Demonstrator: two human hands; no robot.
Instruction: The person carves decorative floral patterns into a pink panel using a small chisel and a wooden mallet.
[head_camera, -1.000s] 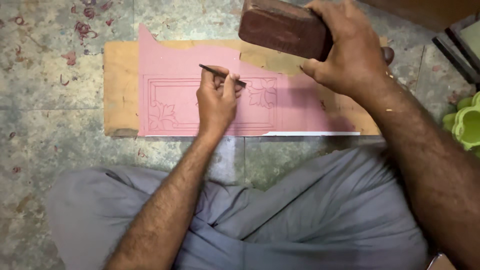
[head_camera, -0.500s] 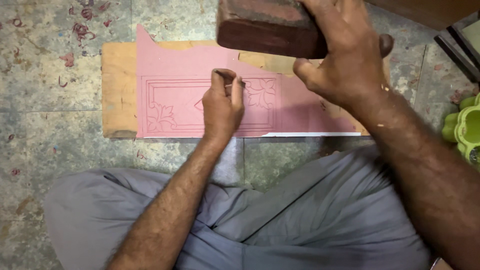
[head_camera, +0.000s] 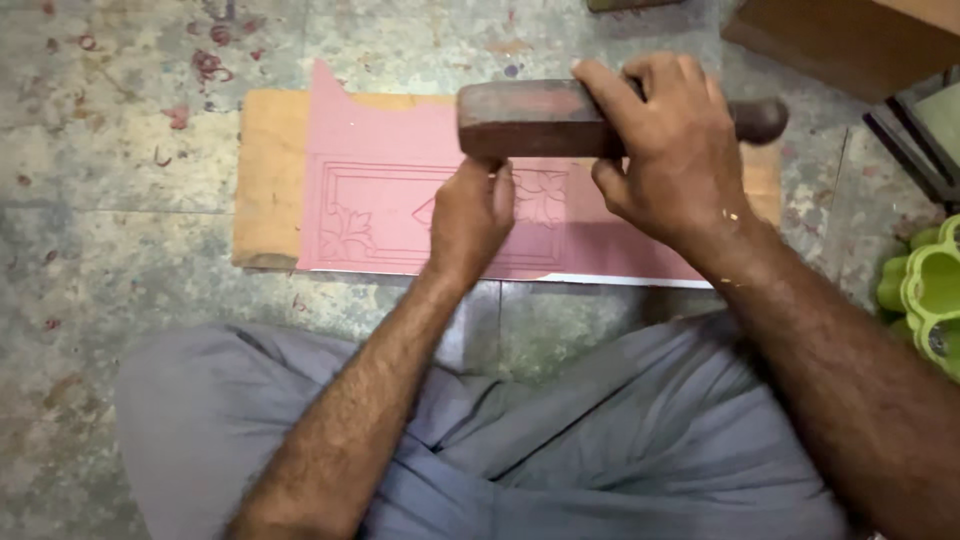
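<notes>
A pink sheet (head_camera: 380, 160) with a carved border and flower pattern lies on a wooden board (head_camera: 268, 180) on the floor. My left hand (head_camera: 470, 215) rests on the sheet's middle, fingers closed around a thin dark chisel that is almost fully hidden under the mallet. My right hand (head_camera: 675, 150) grips a dark reddish-brown wooden mallet (head_camera: 525, 118), held level with its block directly over my left hand's fingertips. The mallet's rounded handle end (head_camera: 758, 118) sticks out to the right of my fist.
My grey-trousered crossed legs (head_camera: 600, 440) fill the foreground. A green moulded plastic object (head_camera: 925, 290) sits at the right edge. A brown wooden box (head_camera: 850, 35) and a dark frame (head_camera: 915, 140) stand at the upper right. The stone floor (head_camera: 120, 200) is stained.
The mallet has come down from a raised position to just above my left hand. My left hand stays in place on the sheet, and the chisel is now covered by the mallet.
</notes>
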